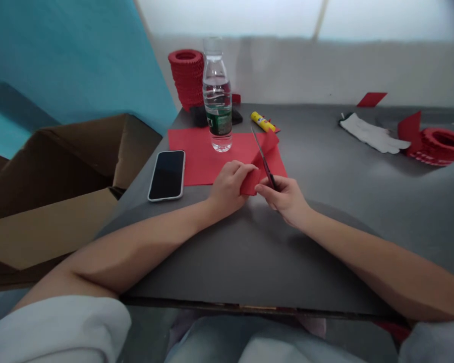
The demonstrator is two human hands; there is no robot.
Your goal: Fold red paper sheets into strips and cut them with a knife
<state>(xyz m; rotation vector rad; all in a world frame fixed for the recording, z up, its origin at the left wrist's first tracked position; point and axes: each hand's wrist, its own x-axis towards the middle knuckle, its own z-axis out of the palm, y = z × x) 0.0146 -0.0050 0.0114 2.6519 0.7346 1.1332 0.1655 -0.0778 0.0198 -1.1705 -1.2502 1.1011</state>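
Note:
My left hand (231, 185) is closed on a folded piece of red paper (250, 182), held just above the grey table. In my right hand (283, 197) is a pair of scissors (265, 164), fingers wrapped round the dark handles and blades pointing up and away from me. The blades lie against the red paper, partly in front of it; whether they are cutting into it I cannot tell. Beneath and behind both hands, larger red sheets (196, 166) lie flat on the table.
A water bottle (220, 118) stands on the red sheets, with a phone (167, 175) to their left. Behind are a stack of red paper rings (187, 80) and a yellow glue stick (263, 122). White gloves (373, 133) and another red ring stack (441, 146) lie right. A cardboard box (53, 222) is at left.

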